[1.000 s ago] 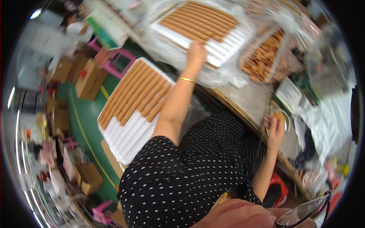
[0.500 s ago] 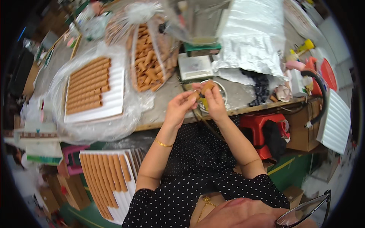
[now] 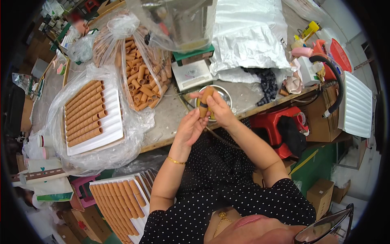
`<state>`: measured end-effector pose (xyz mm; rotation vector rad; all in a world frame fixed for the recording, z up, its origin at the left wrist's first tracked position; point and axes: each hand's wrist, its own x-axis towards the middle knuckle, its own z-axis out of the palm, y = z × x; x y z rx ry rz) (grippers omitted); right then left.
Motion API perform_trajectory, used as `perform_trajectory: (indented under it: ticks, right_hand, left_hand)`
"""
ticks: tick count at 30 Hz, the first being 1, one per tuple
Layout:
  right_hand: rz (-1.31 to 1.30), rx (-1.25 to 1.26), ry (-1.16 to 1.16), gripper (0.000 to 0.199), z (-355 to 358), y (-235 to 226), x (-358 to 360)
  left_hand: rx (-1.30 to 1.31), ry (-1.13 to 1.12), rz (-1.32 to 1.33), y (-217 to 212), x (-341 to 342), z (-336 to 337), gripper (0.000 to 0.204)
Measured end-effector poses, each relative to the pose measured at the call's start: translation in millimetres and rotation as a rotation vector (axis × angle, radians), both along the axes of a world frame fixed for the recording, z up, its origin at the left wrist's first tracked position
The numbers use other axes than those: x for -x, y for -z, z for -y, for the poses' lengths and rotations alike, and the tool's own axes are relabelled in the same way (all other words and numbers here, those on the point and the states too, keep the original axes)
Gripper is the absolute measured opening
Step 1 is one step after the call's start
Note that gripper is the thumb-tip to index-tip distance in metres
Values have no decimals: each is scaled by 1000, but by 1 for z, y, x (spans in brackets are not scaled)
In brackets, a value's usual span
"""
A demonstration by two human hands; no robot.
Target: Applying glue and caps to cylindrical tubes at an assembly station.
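Observation:
My right hand grips a short brown cardboard tube with a dark band around it, held upright over a small metal bowl. My left hand is cupped just below and to the left, its fingertips touching the tube's lower end. A white corrugated tray with a row of similar brown tubes lies on the bench to the left, inside a clear plastic bag. Another white tray of tubes sits low beside my left elbow.
A clear bag of loose brown tubes stands behind the tray. A small scale, a big white sack and dark small parts lie on the bench. A red stool and cardboard boxes are at the right.
My left hand came back from the tray of tubes and joined the right at the metal bowl. The view swung right, and both hands now hold one tube lifted slightly higher.

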<state>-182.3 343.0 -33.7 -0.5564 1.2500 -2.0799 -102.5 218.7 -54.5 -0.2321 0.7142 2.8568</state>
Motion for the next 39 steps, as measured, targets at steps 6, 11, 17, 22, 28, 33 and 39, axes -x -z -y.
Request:
perform_trajectory:
  ticks: [6,11,17,22,28,33,39]
  right_hand:
    - [-129,48,34,32,3,5,12]
    - [-80,13,14,30,2,5,16]
    - [-418,-311,-103,39,1,-3,24]
    - [-711,-571,-83,43,11,-6,41]
    - [-1113,-685,537,34,45,2,94]
    - [-1072,-778,513,29,55,12,107]
    - [-964,-741,493,31,55,17,104]
  left_hand:
    - [6,-162,24,1,4,-10,26]
    - [244,-245,-16,2,7,-4,23]
    - [12,-201,-12,6,9,3,23]
    - [138,-246,25,3,12,12,30]
    - [331,-319,143,-9,5,10,38]
    - [388,-330,137,-11,-4,9,40]
    - [464,-315,127,-6,-5,11,36]
